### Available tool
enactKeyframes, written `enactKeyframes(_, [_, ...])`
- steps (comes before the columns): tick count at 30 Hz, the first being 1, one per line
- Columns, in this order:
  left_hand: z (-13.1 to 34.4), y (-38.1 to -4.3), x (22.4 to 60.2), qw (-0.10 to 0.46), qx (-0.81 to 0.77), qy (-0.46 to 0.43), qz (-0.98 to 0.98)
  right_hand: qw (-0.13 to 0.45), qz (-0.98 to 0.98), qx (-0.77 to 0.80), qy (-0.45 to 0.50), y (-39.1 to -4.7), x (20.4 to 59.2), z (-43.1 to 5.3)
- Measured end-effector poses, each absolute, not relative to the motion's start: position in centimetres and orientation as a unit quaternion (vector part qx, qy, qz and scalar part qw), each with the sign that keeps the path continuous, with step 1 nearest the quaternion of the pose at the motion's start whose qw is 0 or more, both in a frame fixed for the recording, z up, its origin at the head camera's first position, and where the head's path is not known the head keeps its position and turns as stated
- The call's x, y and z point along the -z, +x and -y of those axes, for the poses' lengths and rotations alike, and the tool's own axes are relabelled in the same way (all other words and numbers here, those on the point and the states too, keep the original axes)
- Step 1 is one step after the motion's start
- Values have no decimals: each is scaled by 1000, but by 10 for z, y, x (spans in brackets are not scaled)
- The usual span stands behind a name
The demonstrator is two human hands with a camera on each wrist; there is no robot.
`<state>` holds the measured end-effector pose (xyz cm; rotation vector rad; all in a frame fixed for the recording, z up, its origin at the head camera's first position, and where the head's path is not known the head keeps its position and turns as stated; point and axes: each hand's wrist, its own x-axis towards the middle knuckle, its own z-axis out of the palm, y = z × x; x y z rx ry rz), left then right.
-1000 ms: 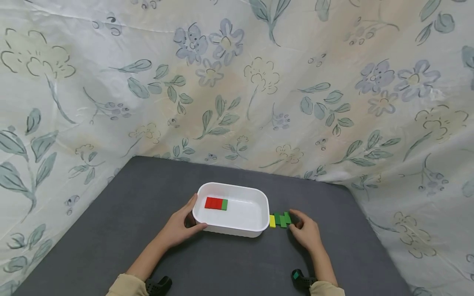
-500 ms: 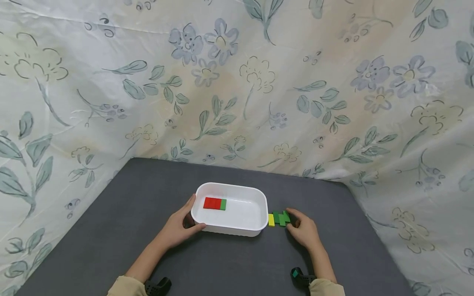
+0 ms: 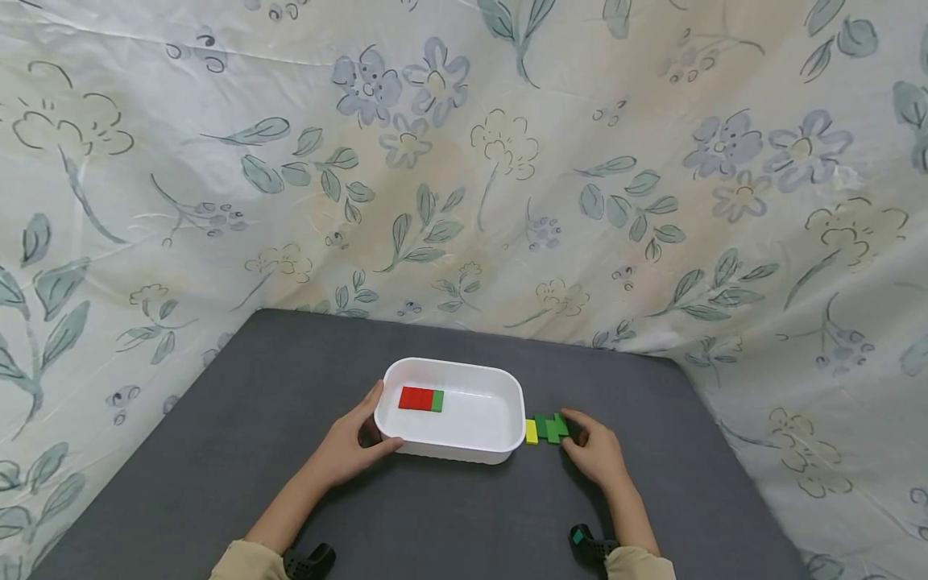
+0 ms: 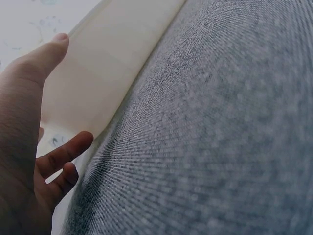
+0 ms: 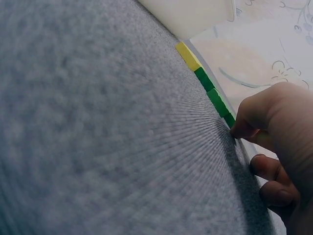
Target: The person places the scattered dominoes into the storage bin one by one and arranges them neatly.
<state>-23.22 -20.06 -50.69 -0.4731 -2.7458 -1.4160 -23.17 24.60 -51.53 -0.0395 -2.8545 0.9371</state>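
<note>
A white plastic tub stands on the dark grey cloth, with red pieces and a green piece lying flat inside. My left hand holds the tub's left end, thumb along the near wall and fingers at the end wall. Outside the right end lies a short row: a yellow block beside the tub, then several green blocks, set unevenly. My right hand pinches the row's last green block between thumb and index finger. Its other fingers curl loosely in the right wrist view.
The grey cloth-covered table reaches back to a floral curtain. Black wrist straps sit at both sleeve cuffs. Bare cloth lies in front of the tub and between the forearms.
The whole head view has shifted slightly, moving everything a little to the left. Hands, tub and blocks keep the same places relative to one another.
</note>
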Motion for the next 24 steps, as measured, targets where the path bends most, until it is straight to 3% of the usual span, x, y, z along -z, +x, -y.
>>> enactKeyframes(24, [202,-234,508,16,447,-155,881,72,948,-308,-14,-232,514,-245])
